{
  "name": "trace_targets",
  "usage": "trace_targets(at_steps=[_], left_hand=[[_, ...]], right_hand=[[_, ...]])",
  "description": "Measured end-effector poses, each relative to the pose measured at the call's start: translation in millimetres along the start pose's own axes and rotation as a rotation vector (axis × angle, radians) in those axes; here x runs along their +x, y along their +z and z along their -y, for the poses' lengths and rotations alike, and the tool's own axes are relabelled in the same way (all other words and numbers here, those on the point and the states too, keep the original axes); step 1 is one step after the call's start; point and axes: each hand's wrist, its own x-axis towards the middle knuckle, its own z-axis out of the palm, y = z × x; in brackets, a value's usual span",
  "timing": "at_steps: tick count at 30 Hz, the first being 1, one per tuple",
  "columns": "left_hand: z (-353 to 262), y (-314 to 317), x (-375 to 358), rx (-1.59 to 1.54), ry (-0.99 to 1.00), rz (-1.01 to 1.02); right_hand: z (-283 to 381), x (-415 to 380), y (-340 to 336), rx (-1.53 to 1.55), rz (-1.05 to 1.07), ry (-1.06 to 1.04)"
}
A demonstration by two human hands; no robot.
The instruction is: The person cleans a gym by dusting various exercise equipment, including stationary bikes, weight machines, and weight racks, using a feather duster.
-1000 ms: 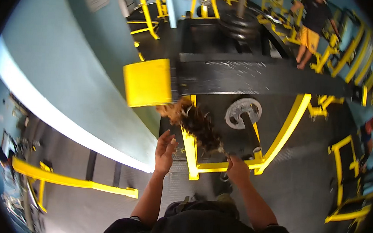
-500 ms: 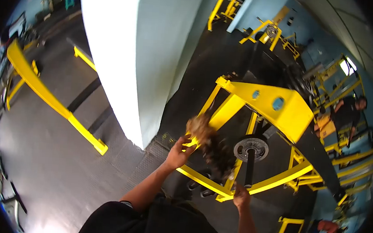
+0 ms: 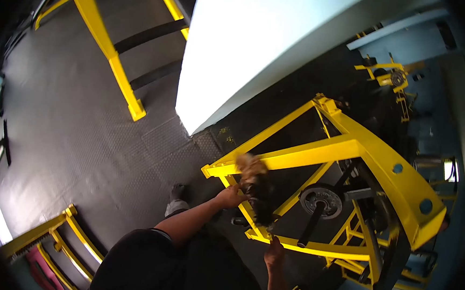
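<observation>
A feather duster [image 3: 257,187] with light brown feathers at its far end and dark ones nearer me is held out over the yellow weight machine [image 3: 312,156]. My right hand [image 3: 274,254] is closed around its handle at the near end. Beside the feathers, my left hand [image 3: 231,196] has its fingers partly apart; whether they touch the feathers is hard to see. The brown tip lies in front of a yellow beam of the machine's frame. A grey weight plate [image 3: 321,201] sits on the machine, right of the duster.
A white pillar [image 3: 233,53] stands ahead. Another yellow frame [image 3: 107,44] is at the upper left, and a yellow rack [image 3: 68,214] at the lower left. Dark textured matting [image 3: 82,140] covers the floor. More yellow machines [image 3: 393,78] stand farther back on the right.
My view has turned and tilted, so the pillar and machine appear rotated. The duster has swung to a more upright line in view, its brown tip against the beam. Both hands stay near it.
</observation>
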Motion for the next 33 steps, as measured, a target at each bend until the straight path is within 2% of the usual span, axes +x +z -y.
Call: trace_targets(at_steps=[1,2,4,5,8,10,12,14,17,19,21,23,25,26,27,28,29,30,31,32,33], left_hand=[[15,6,7,-0.073,-0.045,0.015],[23,9,9,-0.099,-0.065,0.003],[36,15,12,-0.071,-0.071,-0.051],[44,18,14,-0.103,-0.089,-0.061],[68,22,20,-0.144,-0.094,-0.054],[80,25,21,-0.101,-0.191,-0.067],[95,32,26,-0.113,-0.263,-0.102],[109,34,26,-0.105,-0.226,-0.096],[143,51,36,-0.115,-0.281,-0.097],[169,63,37,-0.156,-0.318,-0.137],[189,69,28,-0.191,-0.341,-0.221],[188,58,11,-0.226,-0.311,-0.326],[195,57,8,-0.266,-0.214,-0.478],[176,39,0,-0.357,-0.215,-0.537],[149,19,-12,-0.447,-0.217,-0.591],[124,6,-17,-0.420,-0.138,-0.567],[101,-8,-23,-0.544,-0.047,-0.668],[81,-20,-28,-0.673,0.044,-0.759],[62,-24,-22,-0.782,0.215,-0.742],[41,-29,-14,-0.893,0.382,-0.719],[12,-41,-19,-0.849,0.489,-0.662]], right_hand=[[-4,3,12,0.063,-0.106,-0.054],[-5,7,21,0.053,-0.083,-0.077],[-5,13,40,0.279,-0.246,-0.117],[-9,20,47,0.263,-0.219,-0.141],[-7,60,67,-0.154,0.392,0.025],[6,78,82,-0.113,0.417,0.038],[4,96,111,-0.095,0.306,0.040],[8,120,136,-0.118,0.409,0.057],[21,159,191,-0.035,0.442,-0.055],[24,175,230,-0.083,0.495,-0.315],[84,189,223,-0.163,0.716,-0.272],[85,182,231,0.147,0.680,-0.179],[132,156,162,0.261,0.500,0.017],[125,147,149,0.307,0.500,0.058],[122,129,122,0.335,0.320,-0.001],[130,111,77,0.595,0.383,0.230],[136,94,40,0.881,0.446,0.439],[127,69,30,1.033,0.245,0.393],[121,54,20,1.172,0.052,0.341],[133,51,-7,1.212,-0.004,0.325],[149,40,-45,1.348,-0.090,0.308]])
